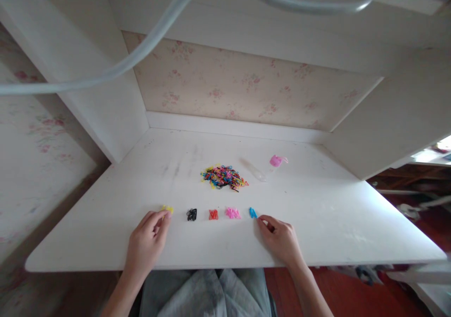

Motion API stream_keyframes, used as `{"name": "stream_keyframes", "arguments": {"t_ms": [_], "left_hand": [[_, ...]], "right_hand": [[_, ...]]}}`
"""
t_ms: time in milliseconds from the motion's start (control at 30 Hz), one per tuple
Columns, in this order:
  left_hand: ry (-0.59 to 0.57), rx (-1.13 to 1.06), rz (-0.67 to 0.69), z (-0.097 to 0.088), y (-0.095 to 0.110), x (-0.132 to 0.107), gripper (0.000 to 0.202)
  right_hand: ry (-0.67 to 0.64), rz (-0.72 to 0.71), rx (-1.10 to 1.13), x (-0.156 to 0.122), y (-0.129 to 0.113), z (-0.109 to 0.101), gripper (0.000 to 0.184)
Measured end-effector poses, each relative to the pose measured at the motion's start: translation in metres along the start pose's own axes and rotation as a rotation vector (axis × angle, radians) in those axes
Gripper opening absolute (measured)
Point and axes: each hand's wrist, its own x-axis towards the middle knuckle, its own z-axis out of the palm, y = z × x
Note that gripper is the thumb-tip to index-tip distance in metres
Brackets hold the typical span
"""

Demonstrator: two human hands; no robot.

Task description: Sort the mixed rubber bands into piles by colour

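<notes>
From the head camera, we look down on a white worktop (334, 213) with rounded front corners, framed by white side panels (105, 73). Floral wallpaper (229, 84) in cream and pink covers the back, above a low white strip (232, 125). A thick pale cable (141, 51) curves across the top, and reddish floor (329, 291) shows below the front edge, beside our grey-clothed lap (211, 293). Dark smudges (178, 166) mark the surface at left rear

Near the middle lies a mixed pile of small coloured loops (223, 177); to its right are a clear plastic item (257, 172) and a pink piece (276, 160). Nearer us, five groups form a row: yellow loops (168, 208), black loops (191, 214), red loops (213, 214), pink loops (232, 212) and blue loops (252, 212). Our left hand (148, 237) is at the yellow ones, our right hand (280, 239) just beside the blue; each grip is narrow, and we cannot tell whether either holds anything
</notes>
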Motion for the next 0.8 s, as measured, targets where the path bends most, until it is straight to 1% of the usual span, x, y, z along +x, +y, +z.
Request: {"name": "stream_keyframes", "arguments": {"t_ms": [133, 200, 267, 333, 400, 467, 533, 633, 700, 800], "left_hand": [[-0.016, -0.016, -0.023, 0.001, 0.000, -0.001, 0.022], [-0.002, -0.044, -0.060, 0.000, 0.000, -0.001, 0.023], [0.047, -0.093, -0.152, -0.002, 0.000, -0.001, 0.024], [0.115, -0.156, -0.290, -0.004, 0.001, -0.001, 0.026], [0.183, -0.229, -0.423, -0.008, 0.002, -0.001, 0.027], [0.243, -0.309, -0.500, -0.011, 0.002, -0.002, 0.028], [0.280, -0.380, -0.521, -0.012, 0.002, -0.002, 0.033], [0.279, -0.428, -0.515, -0.012, -0.001, -0.002, 0.036], [0.270, -0.440, -0.513, -0.011, -0.003, -0.002, 0.034], [0.273, -0.470, -0.506, -0.009, -0.006, -0.002, 0.033]], "right_hand": [[0.045, 0.017, 0.052, -0.001, 0.002, 0.001, 0.039], [0.063, 0.043, 0.087, 0.000, 0.001, 0.000, 0.042], [0.068, 0.061, 0.099, 0.003, -0.003, -0.002, 0.043], [0.057, 0.049, 0.086, 0.010, -0.012, -0.006, 0.041], [0.027, 0.013, 0.032, 0.022, -0.026, -0.010, 0.038], [-0.020, 0.000, -0.071, 0.038, -0.043, -0.013, 0.036], [-0.090, 0.046, -0.199, 0.057, -0.059, -0.012, 0.036], [-0.113, 0.095, -0.262, 0.083, -0.072, -0.003, 0.036], [-0.113, 0.118, -0.282, 0.095, -0.075, 0.003, 0.037], [-0.119, 0.143, -0.306, 0.103, -0.075, 0.010, 0.037]]}}
